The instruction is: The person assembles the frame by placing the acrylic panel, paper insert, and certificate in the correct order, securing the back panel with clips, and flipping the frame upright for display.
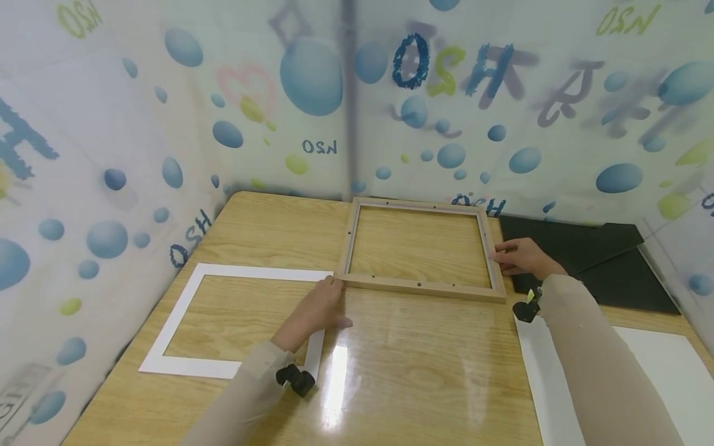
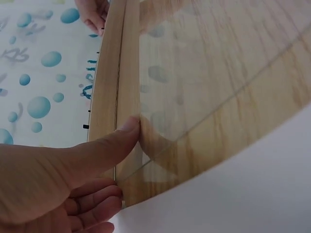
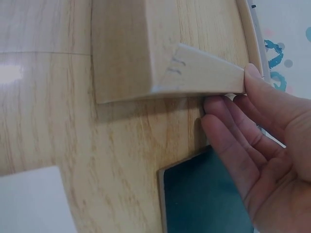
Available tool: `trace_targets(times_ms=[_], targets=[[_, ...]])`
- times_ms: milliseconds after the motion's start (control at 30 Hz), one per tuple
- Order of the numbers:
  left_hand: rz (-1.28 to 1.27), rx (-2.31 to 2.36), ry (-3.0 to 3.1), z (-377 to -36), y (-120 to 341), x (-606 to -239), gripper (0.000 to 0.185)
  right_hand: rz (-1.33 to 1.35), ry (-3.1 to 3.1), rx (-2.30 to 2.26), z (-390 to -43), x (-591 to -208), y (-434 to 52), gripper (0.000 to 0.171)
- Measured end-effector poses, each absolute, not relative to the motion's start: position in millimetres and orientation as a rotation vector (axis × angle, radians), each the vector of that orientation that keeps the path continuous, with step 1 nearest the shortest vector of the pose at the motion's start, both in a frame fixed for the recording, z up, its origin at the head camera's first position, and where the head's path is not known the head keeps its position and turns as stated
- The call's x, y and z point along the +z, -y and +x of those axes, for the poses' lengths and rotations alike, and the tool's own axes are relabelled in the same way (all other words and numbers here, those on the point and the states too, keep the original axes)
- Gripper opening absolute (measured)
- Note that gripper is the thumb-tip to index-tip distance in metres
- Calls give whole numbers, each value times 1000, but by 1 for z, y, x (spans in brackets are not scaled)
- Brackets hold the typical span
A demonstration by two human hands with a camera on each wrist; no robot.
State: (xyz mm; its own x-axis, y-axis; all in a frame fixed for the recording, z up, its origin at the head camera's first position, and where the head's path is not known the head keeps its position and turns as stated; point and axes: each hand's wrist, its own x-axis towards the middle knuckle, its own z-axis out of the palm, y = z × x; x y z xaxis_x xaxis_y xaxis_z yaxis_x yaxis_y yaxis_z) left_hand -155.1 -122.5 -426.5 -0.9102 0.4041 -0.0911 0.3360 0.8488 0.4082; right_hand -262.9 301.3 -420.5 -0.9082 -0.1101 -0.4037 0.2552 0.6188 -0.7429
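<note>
A wooden picture frame (image 1: pixel 413 287) lies at the back of the table. At its front left corner is my left hand (image 1: pixel 315 310), fingertips right at the wood. In the left wrist view its thumb extends across the frame's edge (image 2: pixel 127 73), with the other fingers loosely bent. The frame's right side is pinched by my right hand (image 1: pixel 521 257), thumb on the upper edge and fingers below, as the right wrist view shows. A white mat board (image 1: pixel 268 272) with a rectangular opening lies left of the frame, partly hidden under my left forearm.
A clear, reflective surface (image 2: pixel 218 73) with a straight edge shows in front of the frame. To the right lie a black board (image 1: pixel 630 272) and, nearer me, a white sheet (image 1: pixel 664 371) partly covered by my right sleeve. A patterned curtain wall (image 1: pixel 390 155) stands behind the table.
</note>
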Motion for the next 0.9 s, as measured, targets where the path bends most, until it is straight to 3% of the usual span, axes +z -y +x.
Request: trace_targets(times_ms=[900], targets=[[603, 348, -2828, -155, 116, -423, 84, 81, -2434, -1226, -262, -421, -301, 58]])
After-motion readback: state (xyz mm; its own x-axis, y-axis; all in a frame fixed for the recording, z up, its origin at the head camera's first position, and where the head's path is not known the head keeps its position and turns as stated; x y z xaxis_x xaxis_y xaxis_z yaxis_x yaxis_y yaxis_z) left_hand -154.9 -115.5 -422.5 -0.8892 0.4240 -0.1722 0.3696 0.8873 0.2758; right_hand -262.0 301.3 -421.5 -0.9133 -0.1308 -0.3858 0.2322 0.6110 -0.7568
